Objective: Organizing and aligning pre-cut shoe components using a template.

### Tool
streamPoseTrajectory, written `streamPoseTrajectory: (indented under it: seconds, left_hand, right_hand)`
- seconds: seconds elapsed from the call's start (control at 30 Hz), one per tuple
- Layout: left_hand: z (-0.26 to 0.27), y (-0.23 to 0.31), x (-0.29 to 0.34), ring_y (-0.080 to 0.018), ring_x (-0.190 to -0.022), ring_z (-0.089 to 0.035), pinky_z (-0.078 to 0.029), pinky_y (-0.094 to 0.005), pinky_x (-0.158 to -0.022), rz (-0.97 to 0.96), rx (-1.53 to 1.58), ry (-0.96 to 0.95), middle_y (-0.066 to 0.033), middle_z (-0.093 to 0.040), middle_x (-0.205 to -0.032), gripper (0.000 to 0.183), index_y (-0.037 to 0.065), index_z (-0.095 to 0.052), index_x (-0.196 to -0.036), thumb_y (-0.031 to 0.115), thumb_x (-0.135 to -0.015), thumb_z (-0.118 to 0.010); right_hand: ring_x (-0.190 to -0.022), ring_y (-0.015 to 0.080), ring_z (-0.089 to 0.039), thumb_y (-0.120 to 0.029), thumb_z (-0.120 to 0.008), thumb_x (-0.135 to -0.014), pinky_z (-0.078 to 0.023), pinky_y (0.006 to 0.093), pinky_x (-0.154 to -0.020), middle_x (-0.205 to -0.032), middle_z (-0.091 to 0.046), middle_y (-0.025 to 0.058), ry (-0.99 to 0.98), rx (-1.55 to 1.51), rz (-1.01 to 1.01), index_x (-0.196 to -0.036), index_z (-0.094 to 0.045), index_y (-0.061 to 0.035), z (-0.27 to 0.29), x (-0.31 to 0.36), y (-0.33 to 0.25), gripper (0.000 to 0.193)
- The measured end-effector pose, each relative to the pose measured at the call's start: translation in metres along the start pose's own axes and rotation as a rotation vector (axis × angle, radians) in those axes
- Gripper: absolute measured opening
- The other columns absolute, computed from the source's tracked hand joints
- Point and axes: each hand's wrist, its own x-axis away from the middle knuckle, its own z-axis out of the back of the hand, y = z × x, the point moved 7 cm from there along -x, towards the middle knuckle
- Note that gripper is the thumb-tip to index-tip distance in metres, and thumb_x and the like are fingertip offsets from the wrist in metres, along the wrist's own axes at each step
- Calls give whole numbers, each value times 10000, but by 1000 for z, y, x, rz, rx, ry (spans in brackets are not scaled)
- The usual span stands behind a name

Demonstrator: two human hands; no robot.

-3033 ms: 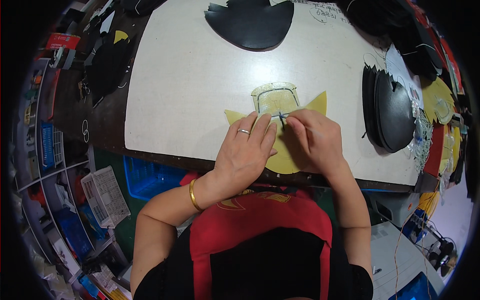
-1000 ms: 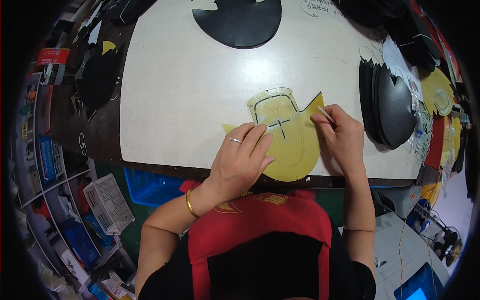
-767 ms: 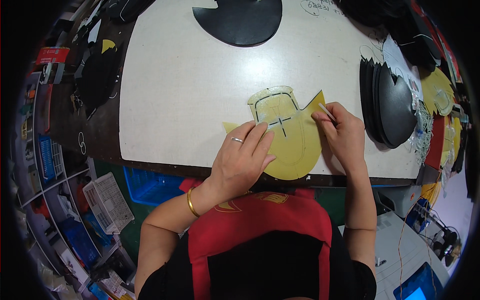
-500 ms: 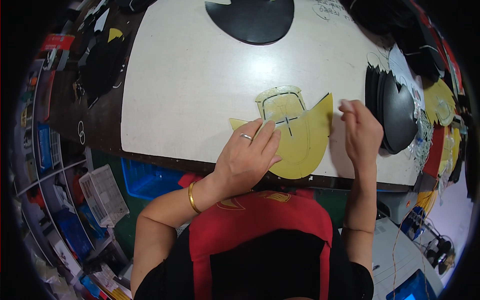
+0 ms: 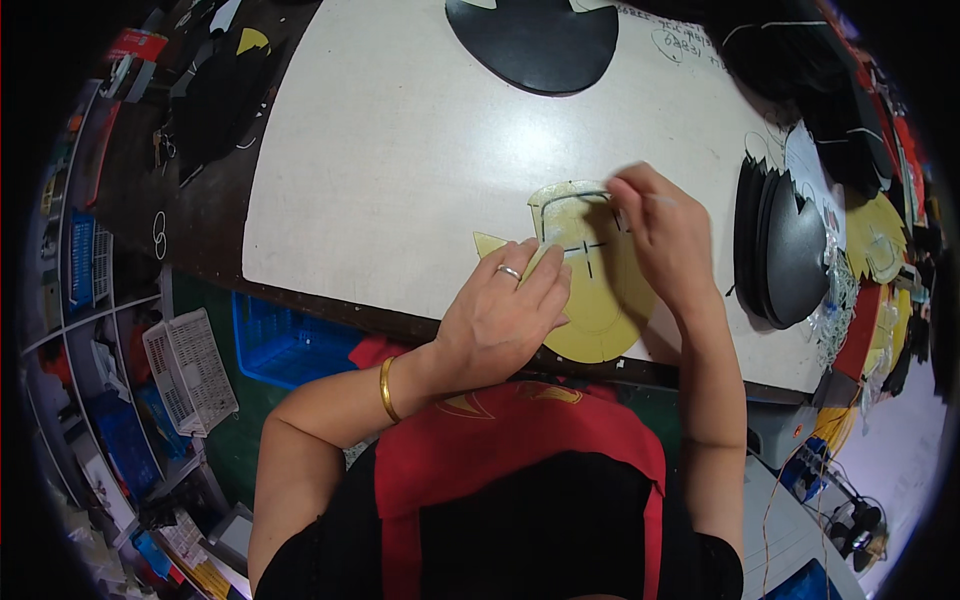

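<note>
A flat yellow rounded piece (image 5: 600, 330) with pointed corners lies on the white board near the table's front edge. Over its upper part sits a see-through yellowish template (image 5: 560, 192) with dark slot lines and a dark cross. My left hand (image 5: 508, 310) rests on the left side of both, fingers stretched out and pressing down. At the template's top right edge, my right hand (image 5: 660, 235) is closed in a pinch. A thin pale sliver shows by its fingers, but blur hides what it holds.
A black rounded piece (image 5: 535, 50) lies at the far side of the white board (image 5: 350, 200). Stacked black pieces (image 5: 790, 245) stand at the right, beside yellow pieces (image 5: 875, 240). Below the table's left part are a blue crate (image 5: 285, 345) and a white basket (image 5: 190, 370).
My right hand has moved left and away from me, from beside the yellow piece onto the template's upper right edge. My left hand keeps pressing in place. The whole view has shifted slightly.
</note>
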Motion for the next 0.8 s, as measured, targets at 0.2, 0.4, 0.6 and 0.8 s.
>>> streamPoseTrajectory:
  seconds: [0.2,0.4,0.6,0.8]
  left_hand:
    - [-2,-2,4,-355,-1124,-589,-500,-426,-949,7,0,2,-190,-615,-1248,525,-51,-635,-1201,267,-803,-763]
    - [0,-2,-4,-347,-1129,-585,-490,-422,-968,5,11,-12,-187,-614,-1246,517,-45,-635,-1197,256,-798,-767]
    - [0,-3,-1,-358,-1124,-581,-481,-431,-976,-4,37,-17,-203,-609,-1228,498,-61,-621,-1183,234,-806,-757]
    - [1,-2,0,-350,-1131,-571,-481,-436,-965,-6,17,-10,-188,-596,-1237,502,-43,-608,-1196,242,-811,-759]
  right_hand:
    - [-640,294,-647,-186,-662,-955,-491,373,-560,-728,-648,96,43,69,18,-884,-652,-54,19,37,-11,151]
    - [-678,280,-656,-126,-723,-881,-518,371,-603,-786,-667,84,67,102,78,-868,-672,-76,8,46,-15,73]
    - [-650,272,-650,-191,-709,-909,-507,369,-588,-732,-643,92,21,72,154,-847,-658,-76,8,52,-28,140]
    - [-696,340,-639,-227,-600,-990,-495,420,-633,-745,-619,134,130,-182,-278,-895,-637,-32,39,49,32,220]
